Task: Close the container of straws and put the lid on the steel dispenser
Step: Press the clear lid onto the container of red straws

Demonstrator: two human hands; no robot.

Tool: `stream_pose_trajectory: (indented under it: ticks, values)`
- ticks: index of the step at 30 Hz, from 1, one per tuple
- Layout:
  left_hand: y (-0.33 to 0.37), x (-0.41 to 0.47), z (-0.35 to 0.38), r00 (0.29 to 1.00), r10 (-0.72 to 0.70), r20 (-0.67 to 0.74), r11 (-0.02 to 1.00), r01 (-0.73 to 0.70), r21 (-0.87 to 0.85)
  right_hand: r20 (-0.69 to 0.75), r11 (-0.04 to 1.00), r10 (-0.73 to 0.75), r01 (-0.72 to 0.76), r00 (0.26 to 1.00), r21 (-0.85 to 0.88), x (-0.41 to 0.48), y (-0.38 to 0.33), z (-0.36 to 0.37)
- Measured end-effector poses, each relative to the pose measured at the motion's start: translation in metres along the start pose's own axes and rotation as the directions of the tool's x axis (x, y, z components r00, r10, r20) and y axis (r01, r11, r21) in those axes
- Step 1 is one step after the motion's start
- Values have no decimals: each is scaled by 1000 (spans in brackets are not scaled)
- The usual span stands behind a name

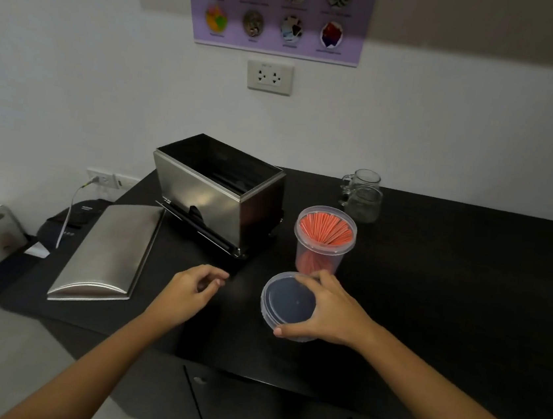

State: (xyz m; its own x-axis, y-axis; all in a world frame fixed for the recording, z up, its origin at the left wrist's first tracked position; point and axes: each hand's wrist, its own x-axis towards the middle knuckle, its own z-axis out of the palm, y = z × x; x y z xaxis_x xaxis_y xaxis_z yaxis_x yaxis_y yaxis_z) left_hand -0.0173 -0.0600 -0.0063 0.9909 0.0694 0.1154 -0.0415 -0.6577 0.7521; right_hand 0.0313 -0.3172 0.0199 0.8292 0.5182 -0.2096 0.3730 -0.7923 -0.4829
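Note:
A clear round container [323,238] full of red straws stands open on the black counter [449,280]. Just in front of it lies its clear round lid [287,302], and my right hand [329,310] grips that lid by its rim from the right. The steel dispenser [216,194] stands open-topped to the left of the container. Its curved steel lid [111,254] lies flat on the counter further left. My left hand [192,289] hovers between the steel lid and the plastic lid, fingers loosely curled, holding nothing.
Two glass mugs [363,195] stand behind the straw container near the wall. A dark device with a white cable [67,216] sits left of the steel lid, by the counter's left edge. Cabinet doors [245,409] are below the front edge.

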Motion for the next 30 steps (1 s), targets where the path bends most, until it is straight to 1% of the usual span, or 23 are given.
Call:
stream_pose_trajectory:
  ticks: [4, 7, 10, 14, 16, 18, 20, 22, 24, 30]
  values:
    - [22, 11, 21, 1000, 23, 11, 997, -22, -70, -32, 995, 75, -73, 997, 68, -23, 29, -11]
    - [35, 22, 35, 998, 15, 54, 993, -9, -120, -102, 982, 169, -159, 980, 97, -35, 51, -25]
    - [44, 37, 42, 993, -3, 116, 991, 18, -132, -185, 966, 237, -211, 954, 147, -41, 68, -47]
    - [50, 60, 47, 989, -1, 148, 996, 14, -92, -304, 951, 278, -218, 911, 218, -38, 79, -78]
    - [52, 73, 51, 985, -18, 170, 992, 39, -118, -349, 951, 283, -212, 894, 227, -31, 79, -88]
    - [54, 87, 57, 973, -49, 227, 984, 85, -154, -369, 953, 277, -205, 887, 222, -20, 75, -95]
    - [55, 100, 63, 943, -68, 327, 972, 137, -191, -378, 959, 262, -194, 888, 207, -7, 70, -101]
    - [52, 109, 69, 909, -62, 413, 968, 155, -198, -375, 968, 236, -181, 896, 175, 7, 64, -104]
    - [48, 118, 76, 890, -46, 454, 968, 152, -200, -352, 976, 206, -167, 913, 138, 21, 57, -106]
    - [35, 136, 89, 845, -14, 535, 962, 158, -225, -215, 990, 143, -141, 966, 26, 58, 39, -106]
